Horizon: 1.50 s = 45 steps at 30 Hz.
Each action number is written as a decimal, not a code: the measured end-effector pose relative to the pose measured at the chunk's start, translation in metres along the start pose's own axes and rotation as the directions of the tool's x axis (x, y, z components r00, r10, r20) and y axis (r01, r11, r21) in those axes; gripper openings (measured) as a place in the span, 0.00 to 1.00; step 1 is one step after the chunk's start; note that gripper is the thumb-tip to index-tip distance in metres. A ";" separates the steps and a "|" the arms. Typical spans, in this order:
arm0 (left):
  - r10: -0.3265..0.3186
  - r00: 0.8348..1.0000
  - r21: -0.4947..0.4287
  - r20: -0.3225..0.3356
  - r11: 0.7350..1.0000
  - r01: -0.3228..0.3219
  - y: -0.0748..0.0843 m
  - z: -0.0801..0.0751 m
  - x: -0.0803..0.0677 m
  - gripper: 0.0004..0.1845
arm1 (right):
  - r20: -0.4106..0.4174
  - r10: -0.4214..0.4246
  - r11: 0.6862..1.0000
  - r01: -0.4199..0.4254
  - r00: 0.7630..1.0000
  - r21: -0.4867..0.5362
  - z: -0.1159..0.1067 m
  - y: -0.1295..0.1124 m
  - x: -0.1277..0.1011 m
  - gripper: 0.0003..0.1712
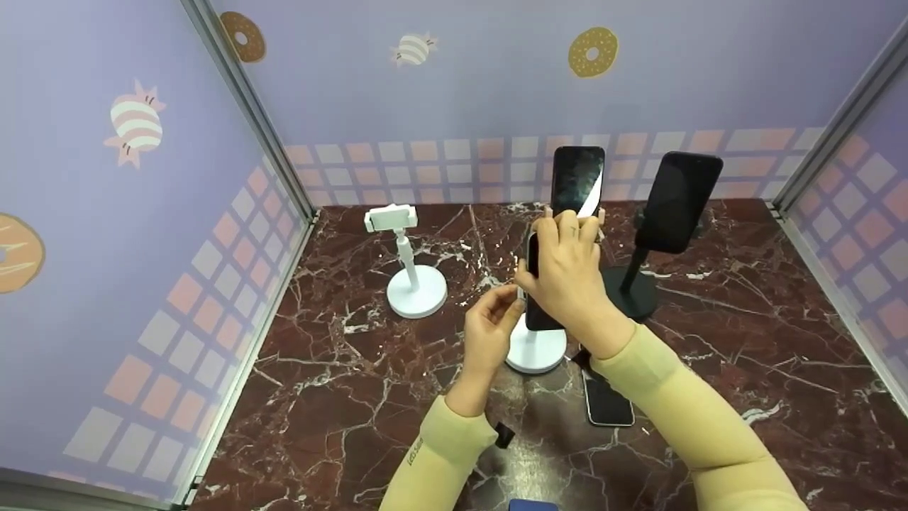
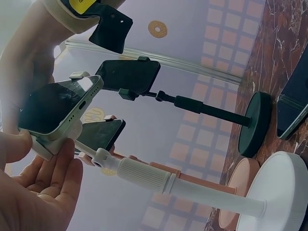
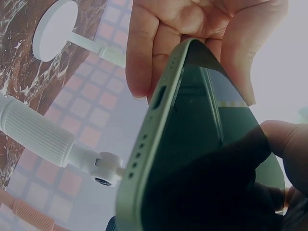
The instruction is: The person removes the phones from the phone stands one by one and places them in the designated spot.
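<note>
A dark-screened smartphone (image 1: 540, 312) sits tilted at the top of a white phone stand (image 1: 537, 351). My right hand (image 1: 567, 273) grips the phone from above, fingers over its upper end and thumb at its side. From the left, my left hand (image 1: 489, 330) pinches the stand's white clamp (image 2: 47, 148) at the phone's edge. Up close, the left thumb lies along the clamp and the other fingers curl beneath it. The phone's port edge (image 3: 156, 98) faces the right wrist camera. Part of the clamp is hidden behind the phone and hands.
A second white stand (image 1: 417, 291) with its clamp bare stands to the left. At the right, a black stand (image 1: 631, 294) carries a phone (image 1: 681, 202). Behind my right hand, a pink stand (image 2: 238, 192) holds another phone (image 1: 578, 177). One phone (image 1: 608, 403) lies on the marbled table.
</note>
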<state>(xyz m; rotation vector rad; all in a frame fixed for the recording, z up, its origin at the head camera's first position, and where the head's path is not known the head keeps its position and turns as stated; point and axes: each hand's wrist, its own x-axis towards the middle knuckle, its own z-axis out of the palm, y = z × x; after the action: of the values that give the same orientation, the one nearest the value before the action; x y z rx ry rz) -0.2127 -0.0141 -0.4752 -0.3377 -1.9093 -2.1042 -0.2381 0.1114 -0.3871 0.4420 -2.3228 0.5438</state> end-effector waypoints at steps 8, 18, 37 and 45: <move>-0.002 1.000 0.002 -0.006 1.000 0.002 0.000 0.000 0.001 0.13 | -0.018 -0.035 0.999 0.035 0.999 0.013 -0.002 0.001 0.000 0.27; -0.019 1.000 -0.006 -0.005 1.000 0.019 -0.001 0.000 0.001 0.13 | -0.002 -0.050 0.998 0.050 0.999 0.040 -0.001 0.005 -0.001 0.26; 0.002 1.000 -0.014 0.004 1.000 -0.002 -0.001 0.000 0.001 0.13 | -0.005 -0.082 0.991 0.082 0.997 0.101 -0.003 0.010 0.000 0.26; -0.002 1.000 -0.024 0.013 1.000 0.003 -0.001 0.001 0.001 0.13 | -0.048 -0.124 0.983 0.130 0.991 0.130 -0.002 0.014 0.000 0.25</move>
<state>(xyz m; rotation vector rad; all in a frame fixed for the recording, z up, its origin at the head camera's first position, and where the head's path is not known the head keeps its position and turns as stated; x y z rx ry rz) -0.2142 -0.0132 -0.4752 -0.3551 -1.8939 -2.1332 -0.2437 0.1246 -0.3897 0.6324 -2.2111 0.6415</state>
